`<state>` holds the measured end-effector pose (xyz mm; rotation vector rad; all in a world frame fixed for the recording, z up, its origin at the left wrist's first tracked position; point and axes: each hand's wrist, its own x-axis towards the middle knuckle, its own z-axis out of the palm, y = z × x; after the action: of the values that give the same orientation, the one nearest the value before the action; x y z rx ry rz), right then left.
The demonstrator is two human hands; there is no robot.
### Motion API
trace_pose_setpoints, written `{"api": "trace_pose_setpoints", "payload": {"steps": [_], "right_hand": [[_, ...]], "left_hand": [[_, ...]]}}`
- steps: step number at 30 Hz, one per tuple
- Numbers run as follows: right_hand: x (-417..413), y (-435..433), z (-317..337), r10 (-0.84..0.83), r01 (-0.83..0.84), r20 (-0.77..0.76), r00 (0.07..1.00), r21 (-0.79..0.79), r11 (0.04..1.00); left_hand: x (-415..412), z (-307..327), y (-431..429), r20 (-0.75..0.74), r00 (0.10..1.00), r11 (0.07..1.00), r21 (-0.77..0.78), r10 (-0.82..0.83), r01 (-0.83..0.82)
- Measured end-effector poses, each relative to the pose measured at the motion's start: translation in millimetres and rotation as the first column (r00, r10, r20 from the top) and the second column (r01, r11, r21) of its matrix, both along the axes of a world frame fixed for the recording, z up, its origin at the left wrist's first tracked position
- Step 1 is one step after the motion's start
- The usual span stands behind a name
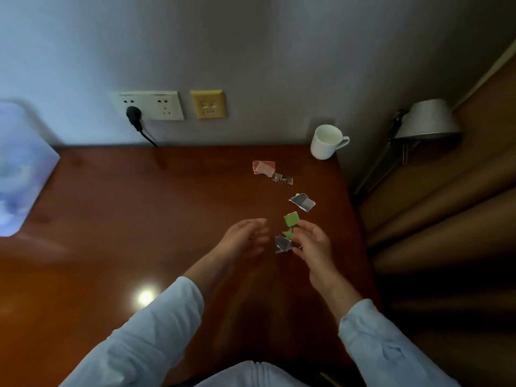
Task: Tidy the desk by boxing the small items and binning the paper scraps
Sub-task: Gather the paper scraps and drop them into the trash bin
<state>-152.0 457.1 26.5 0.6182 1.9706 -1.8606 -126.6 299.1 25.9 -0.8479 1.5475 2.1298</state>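
Observation:
Torn paper scraps lie along the right side of the brown desk (139,219). My right hand (314,244) pinches a green scrap (291,219) and also holds a grey-blue scrap (282,243) below it. Just to the left, my left hand (245,238) hovers blurred, fingers loosely curled, holding nothing. Farther back on the desk are a blue-white scrap (302,202), a small grey strip (283,179) and a red-pink scrap (264,167).
A white mug (326,142) stands at the desk's back right corner. A translucent blue-lit object (19,169) sits at the left edge. Wall sockets with a black plug (134,114) are behind. A metal lamp (427,121) and brown padded headboard (446,219) flank the right.

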Motion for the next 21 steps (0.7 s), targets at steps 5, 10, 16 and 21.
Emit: {"api": "trace_pose_setpoints", "payload": {"steps": [5, 10, 16, 21], "right_hand": [[-25, 28, -15, 0.057, -0.058, 0.019, 0.998, 0.079, 0.995], [-40, 40, -39, 0.183, -0.187, 0.039, 0.982, 0.231, 0.955], [-47, 42, -68, 0.447, -0.383, 0.031, 0.894, 0.57, 0.727], [-55, 40, -75, 0.524, -0.406, 0.083, 0.848, 0.737, 0.541]], "left_hand": [[-21, -19, 35, 0.015, 1.0, 0.999, -0.049, -0.014, 0.014], [-35, -40, 50, -0.041, 0.995, 0.961, -0.266, -0.086, 0.072], [-35, -74, 48, 0.054, 0.916, 0.615, -0.726, -0.396, 0.309], [-37, -82, 47, 0.142, 0.846, 0.352, -0.864, -0.514, 0.359]]}}
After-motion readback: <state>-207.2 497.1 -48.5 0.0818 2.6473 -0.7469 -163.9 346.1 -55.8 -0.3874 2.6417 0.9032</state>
